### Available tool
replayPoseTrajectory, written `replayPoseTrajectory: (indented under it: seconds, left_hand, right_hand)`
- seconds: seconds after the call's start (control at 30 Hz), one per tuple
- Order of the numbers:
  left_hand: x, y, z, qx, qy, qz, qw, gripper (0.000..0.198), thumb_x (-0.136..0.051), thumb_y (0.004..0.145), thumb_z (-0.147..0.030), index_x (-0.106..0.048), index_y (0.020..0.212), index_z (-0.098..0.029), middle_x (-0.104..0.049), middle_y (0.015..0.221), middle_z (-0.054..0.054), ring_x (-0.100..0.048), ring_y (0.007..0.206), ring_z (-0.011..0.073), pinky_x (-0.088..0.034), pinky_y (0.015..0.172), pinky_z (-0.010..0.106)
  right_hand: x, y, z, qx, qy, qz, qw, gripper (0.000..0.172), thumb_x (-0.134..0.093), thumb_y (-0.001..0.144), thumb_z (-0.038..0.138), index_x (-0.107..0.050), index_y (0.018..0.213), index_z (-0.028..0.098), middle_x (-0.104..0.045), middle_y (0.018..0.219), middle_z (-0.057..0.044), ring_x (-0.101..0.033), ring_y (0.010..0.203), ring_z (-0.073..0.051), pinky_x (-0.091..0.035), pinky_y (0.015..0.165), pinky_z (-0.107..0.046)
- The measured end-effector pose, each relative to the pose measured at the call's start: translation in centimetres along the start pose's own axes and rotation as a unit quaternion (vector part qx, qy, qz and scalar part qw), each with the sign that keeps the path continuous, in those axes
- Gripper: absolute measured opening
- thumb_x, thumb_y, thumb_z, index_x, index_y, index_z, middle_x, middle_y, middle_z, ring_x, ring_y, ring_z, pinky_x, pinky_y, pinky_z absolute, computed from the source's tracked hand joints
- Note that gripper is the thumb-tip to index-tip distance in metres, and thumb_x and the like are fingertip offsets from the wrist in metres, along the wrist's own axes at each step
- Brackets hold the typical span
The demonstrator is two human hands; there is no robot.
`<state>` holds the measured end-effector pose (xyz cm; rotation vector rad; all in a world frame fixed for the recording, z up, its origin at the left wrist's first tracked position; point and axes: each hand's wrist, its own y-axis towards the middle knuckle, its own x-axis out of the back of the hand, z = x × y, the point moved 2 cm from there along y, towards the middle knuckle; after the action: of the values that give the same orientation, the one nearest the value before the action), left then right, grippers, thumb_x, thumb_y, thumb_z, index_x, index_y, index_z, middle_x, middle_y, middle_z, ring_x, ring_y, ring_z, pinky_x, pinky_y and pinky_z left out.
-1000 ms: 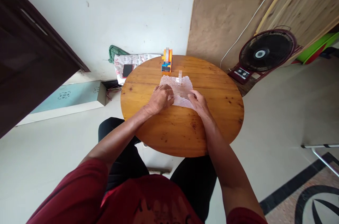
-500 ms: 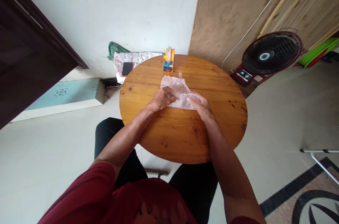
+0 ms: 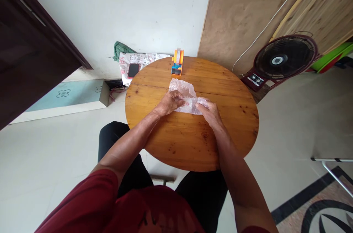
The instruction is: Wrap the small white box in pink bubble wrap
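Observation:
A crinkled sheet of clear bubble wrap (image 3: 182, 86) lies at the middle of the round wooden table (image 3: 190, 144), its near part folded over on itself. My left hand (image 3: 171, 103) grips the fold at its left end, fingers curled. At the right end my right hand (image 3: 210, 110) is closed on the same fold, thumb toward me and fingers behind it. Whether anything is inside the fold I cannot tell. Beyond the wrap, near the far edge, stands an orange and blue tape dispenser (image 3: 177, 63) with a roll of tape.
Behind the table's left edge lie a printed white sack (image 3: 125, 60), a dark flat object with a red edge (image 3: 134, 70) and a green bag (image 3: 121, 51). A fan (image 3: 284, 56) stands at the right by the wooden board. A pale blue box (image 3: 68, 95) is on the floor at left.
The far part of the bubble wrap has bunched and shifted slightly, and a clear strip at its far right edge no longer shows. Both hands keep their grip; the view has shifted a little.

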<state>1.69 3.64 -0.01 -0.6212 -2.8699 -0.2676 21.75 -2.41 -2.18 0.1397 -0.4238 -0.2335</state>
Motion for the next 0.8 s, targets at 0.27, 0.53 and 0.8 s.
replayPoseTrajectory:
  seconds: [0.27, 0.53, 0.8]
  left_hand:
    - [0.0, 0.0, -0.2, 0.026, -0.009, -0.004, 1.000, 0.040, -0.085, 0.057, -0.044, -0.058, 0.066, -0.016, -0.058, 0.070, 0.001, -0.048, 0.062, 0.0101, -0.037, 0.058, 0.025]
    - [-0.2, 0.0, -0.1, 0.047, -0.030, -0.002, 0.998, 0.042, -0.087, 0.056, -0.041, -0.056, 0.067, -0.015, -0.058, 0.064, -0.001, -0.045, 0.055, 0.0072, -0.034, 0.052, 0.022]
    - [-0.3, 0.1, 0.3, 0.052, -0.008, 0.000, 0.999, 0.036, -0.085, 0.062, -0.038, -0.058, 0.067, -0.015, -0.059, 0.063, -0.001, -0.044, 0.054, 0.0070, -0.033, 0.051, 0.022]
  right_hand:
    - [0.1, 0.1, -0.7, 0.051, -0.127, -0.018, 0.990, 0.026, -0.066, 0.076, 0.042, -0.075, 0.092, 0.024, -0.067, 0.128, -0.009, -0.061, 0.121, -0.031, -0.045, 0.108, -0.049]
    - [0.1, 0.5, -1.3, 0.040, -0.147, -0.027, 0.988, 0.021, -0.064, 0.075, 0.035, -0.075, 0.088, 0.023, -0.070, 0.118, -0.009, -0.066, 0.109, -0.029, -0.049, 0.100, -0.048]
    - [-0.2, 0.1, -1.0, 0.069, -0.239, -0.047, 0.967, 0.014, -0.064, 0.075, 0.034, -0.064, 0.064, 0.024, -0.072, 0.108, -0.006, -0.064, 0.098, -0.027, -0.050, 0.090, -0.044]
